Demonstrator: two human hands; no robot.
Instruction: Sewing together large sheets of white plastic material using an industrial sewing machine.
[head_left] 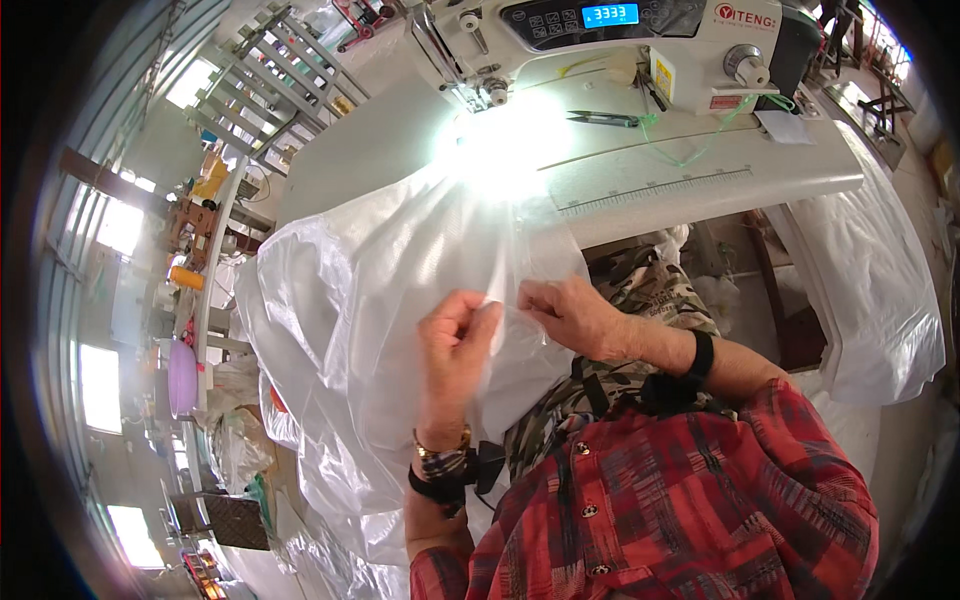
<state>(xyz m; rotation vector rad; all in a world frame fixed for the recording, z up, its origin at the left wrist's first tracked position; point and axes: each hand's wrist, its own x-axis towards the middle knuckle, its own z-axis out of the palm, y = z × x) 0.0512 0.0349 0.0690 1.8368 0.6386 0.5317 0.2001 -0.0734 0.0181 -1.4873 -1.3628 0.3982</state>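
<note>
White, shiny thin fabric (340,270) runs from under the lit needle area of a sewing machine (590,45) down over my lap. My left hand (455,350) pinches a gathered edge of it between thumb and fingers. Just to the right, my right hand (575,315) is closed on the same fabric, its fingers curled in. Between both hands and the machine, the fabric is drawn into narrow folds. Glare from the machine's lamp hides the needle and presser foot.
On the machine table (680,170) lie thread snips (603,118) and loose green thread. More white fabric (870,290) hangs over the right side. Metal racks (270,90) stand at the far left, with a purple round object (183,378) below them.
</note>
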